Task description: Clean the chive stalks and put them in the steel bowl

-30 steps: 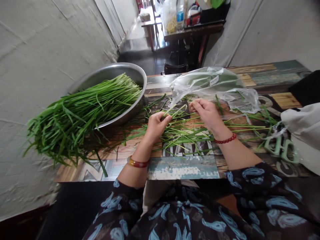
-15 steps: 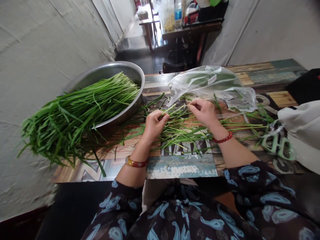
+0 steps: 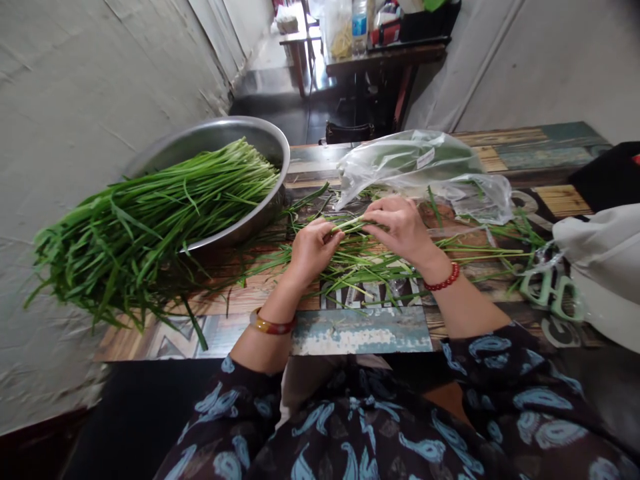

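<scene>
Over the middle of the table, my left hand [image 3: 314, 248] is closed around a few garlic chives [image 3: 349, 227], their pale ends pointing right. My right hand [image 3: 397, 227] pinches at those pale ends, thumb and fingers close together. Beneath both hands lie loose green chives [image 3: 370, 270], scattered on the patterned wooden table [image 3: 365, 333]. To the left, a thick bundle of chives [image 3: 165, 207] rests in a large steel basin [image 3: 285, 157], its leaves hanging over the rim.
Behind my right hand lies a clear plastic bag [image 3: 415, 160] with green contents. Light green scissors [image 3: 553, 293] are at the right, beside a white cloth-like item [image 3: 603, 267]. A rough wall [image 3: 60, 120] borders the left. Farther back, another table [image 3: 385, 57] holds a water bottle [image 3: 359, 30].
My right hand has moved left, from just off the chive ends onto them. The left hand stays nearly in place, still holding the chives. The view has shifted slightly.
</scene>
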`<state>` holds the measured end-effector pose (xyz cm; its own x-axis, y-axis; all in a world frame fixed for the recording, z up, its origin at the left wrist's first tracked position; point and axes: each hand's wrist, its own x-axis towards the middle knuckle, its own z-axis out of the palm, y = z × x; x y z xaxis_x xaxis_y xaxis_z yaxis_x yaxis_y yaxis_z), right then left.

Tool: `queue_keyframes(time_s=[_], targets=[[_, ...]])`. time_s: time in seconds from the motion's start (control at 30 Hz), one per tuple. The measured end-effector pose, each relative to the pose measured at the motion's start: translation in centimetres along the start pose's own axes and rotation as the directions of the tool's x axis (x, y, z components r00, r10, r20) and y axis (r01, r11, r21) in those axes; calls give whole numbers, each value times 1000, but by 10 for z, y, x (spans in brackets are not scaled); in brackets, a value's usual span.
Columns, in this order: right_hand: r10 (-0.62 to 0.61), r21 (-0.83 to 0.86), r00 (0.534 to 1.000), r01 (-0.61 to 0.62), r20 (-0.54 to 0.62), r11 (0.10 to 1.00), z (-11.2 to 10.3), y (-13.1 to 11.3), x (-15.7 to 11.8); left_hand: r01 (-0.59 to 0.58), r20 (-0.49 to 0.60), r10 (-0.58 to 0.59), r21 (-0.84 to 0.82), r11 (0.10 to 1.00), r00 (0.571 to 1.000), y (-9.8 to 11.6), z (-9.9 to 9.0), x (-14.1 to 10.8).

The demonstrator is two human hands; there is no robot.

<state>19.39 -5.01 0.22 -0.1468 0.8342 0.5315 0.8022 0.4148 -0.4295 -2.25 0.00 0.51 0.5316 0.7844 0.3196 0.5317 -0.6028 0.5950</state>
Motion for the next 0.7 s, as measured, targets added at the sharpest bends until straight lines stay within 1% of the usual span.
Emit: queue_keyframes(time_s=[0.07, 0.1, 0.17, 0.23, 0.3, 0.4, 0.47, 0.53, 0.57, 0.6, 0.63, 0.67, 0.7], targets=[[9, -11, 1000, -8, 26, 1000, 4, -4, -1, -4, -4, 4, -2, 1000, 1000, 1, 1, 0], [28, 15, 999, -29, 14, 999, 7, -5, -2, -3, -10, 3, -5, 1000, 1000, 1, 1, 0], [98, 143, 994, -91, -42, 986, 12, -6, -2, -5, -23, 4, -24, 1000, 1000, 2, 0, 0], [209, 332, 975, -171, -82, 928, 17, -7, -1, -8, -33, 6, -57, 998, 999, 3, -1, 0], [344, 518, 937, -265, -59, 813, 22, -10, 0, -9, -39, 5, -88, 996, 999, 4, -2, 0], [508, 746, 859, -374, 55, 551, 29, -20, 0, -10, -42, 6, -116, 993, 999, 4, -2, 0], [563, 837, 817, -393, 127, 382, 32, -25, 1, -17, -41, 12, -128, 992, 999, 4, -1, 0], [601, 883, 782, -387, 163, 265, 34, -25, 1, -22, -39, 18, -116, 993, 999, 3, 1, 0], [621, 898, 765, -379, 169, 223, 33, -23, 2, -20, -37, 17, -100, 995, 999, 3, 1, 0], [639, 910, 751, -365, 163, 197, 31, -20, 2, -14, -37, 11, -80, 997, 999, 2, 1, 1], [656, 917, 741, -349, 143, 195, 27, -15, 3, -4, -37, 2, -61, 998, 999, 0, 1, 1], [666, 915, 737, -338, 110, 222, 23, -10, 3, 7, -40, -9, -46, 999, 999, -1, 0, 1], [665, 898, 744, -337, 70, 282, 18, -4, 4, 18, -43, -20, -36, 999, 999, -2, -1, 1]])
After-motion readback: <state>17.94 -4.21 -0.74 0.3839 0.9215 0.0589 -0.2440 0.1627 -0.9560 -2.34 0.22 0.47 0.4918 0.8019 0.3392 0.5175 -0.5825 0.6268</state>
